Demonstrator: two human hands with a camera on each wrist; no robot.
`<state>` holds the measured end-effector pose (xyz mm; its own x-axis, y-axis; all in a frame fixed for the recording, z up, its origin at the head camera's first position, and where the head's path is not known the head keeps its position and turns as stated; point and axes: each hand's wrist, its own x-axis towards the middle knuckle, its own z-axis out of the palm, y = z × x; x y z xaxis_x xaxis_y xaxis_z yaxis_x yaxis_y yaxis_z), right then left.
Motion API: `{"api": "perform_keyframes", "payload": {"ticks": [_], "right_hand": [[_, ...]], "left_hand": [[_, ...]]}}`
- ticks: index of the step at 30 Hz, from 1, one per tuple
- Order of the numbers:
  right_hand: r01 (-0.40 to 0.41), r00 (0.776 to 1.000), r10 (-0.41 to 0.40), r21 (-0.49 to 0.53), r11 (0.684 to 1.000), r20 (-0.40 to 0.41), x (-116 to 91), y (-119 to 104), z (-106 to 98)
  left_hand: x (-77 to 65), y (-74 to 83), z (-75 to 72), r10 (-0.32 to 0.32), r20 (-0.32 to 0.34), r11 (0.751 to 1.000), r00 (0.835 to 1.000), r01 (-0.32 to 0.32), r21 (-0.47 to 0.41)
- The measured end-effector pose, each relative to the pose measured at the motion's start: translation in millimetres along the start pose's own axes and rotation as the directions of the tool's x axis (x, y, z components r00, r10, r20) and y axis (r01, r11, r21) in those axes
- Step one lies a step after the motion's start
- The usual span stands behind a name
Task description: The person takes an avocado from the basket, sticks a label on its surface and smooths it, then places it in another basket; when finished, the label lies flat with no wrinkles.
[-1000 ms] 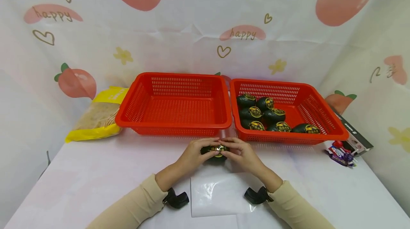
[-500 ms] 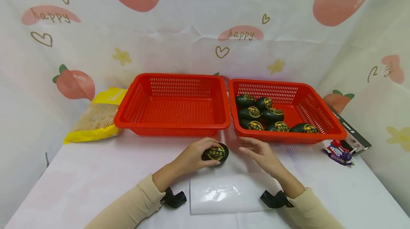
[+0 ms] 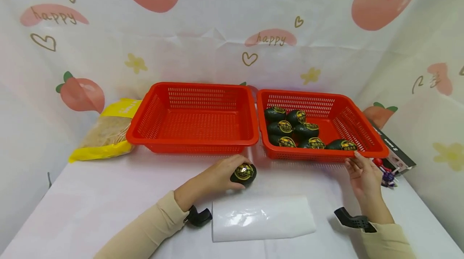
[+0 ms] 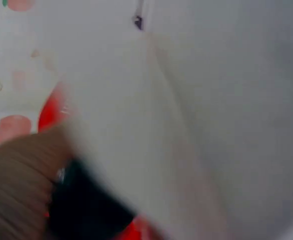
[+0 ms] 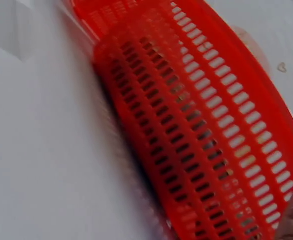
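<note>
My left hand (image 3: 224, 174) grips a dark green avocado (image 3: 243, 174) with a black and gold label on the table, in front of the baskets. In the left wrist view this avocado (image 4: 86, 205) is dark and blurred beside the hand (image 4: 24, 175). At the front rim of the right red basket (image 3: 326, 155), my right hand (image 3: 366, 176) has its fingertips over the edge; whether they touch it I cannot tell. Several labelled avocados (image 3: 307, 130) lie in that basket. The right wrist view shows its slotted wall (image 5: 186, 125) with a bit of hand (image 5: 292, 220) at the lower right.
A second red basket (image 3: 192, 147) stands to the left, beside a yellow bag (image 3: 105, 130). White glossy sheet (image 3: 264, 218) lies in front of the hands. Wrapped candies (image 3: 388, 176) and a dark box (image 3: 396, 152) lie at the right.
Both hands were around the avocado; the right hand has let go and moved right to the right basket's front rim. The left hand keeps its hold, and the avocado's label now shows.
</note>
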<state>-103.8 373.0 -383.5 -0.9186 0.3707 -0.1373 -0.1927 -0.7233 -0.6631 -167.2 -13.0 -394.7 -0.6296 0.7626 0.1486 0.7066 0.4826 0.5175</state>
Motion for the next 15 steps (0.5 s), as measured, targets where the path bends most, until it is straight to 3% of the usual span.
{"api": "perform_keyframes", "payload": {"ticks": [4, 8, 11, 13, 15], "right_hand": [[0.011, 0.995, -0.007, 0.034, 0.999, -0.102, 2, 3, 6], [0.022, 0.994, -0.014, 0.07, 0.997, -0.112, 0, 6, 4], [0.061, 0.995, -0.053, 0.095, 0.994, -0.084, 0, 8, 0], [0.094, 0.994, -0.088, 0.098, 0.991, -0.059, 2, 11, -2], [0.111, 0.993, -0.108, 0.088, 0.99, -0.038, 3, 14, -3]], "left_hand": [[13.1, 6.6, -8.1, 0.008, 0.116, 0.999, 0.993, -0.004, -0.036], [39.9, 35.2, -27.0, 0.136, 0.158, 0.984, 0.978, -0.115, -0.136], [75.2, 63.0, -45.6, 0.24, 0.176, 0.963, 0.955, -0.21, -0.171], [104.1, 79.3, -56.2, 0.252, 0.189, 0.957, 0.949, -0.216, -0.193], [137.3, 91.3, -60.5, 0.23, 0.179, 0.961, 0.957, -0.194, -0.199]]}}
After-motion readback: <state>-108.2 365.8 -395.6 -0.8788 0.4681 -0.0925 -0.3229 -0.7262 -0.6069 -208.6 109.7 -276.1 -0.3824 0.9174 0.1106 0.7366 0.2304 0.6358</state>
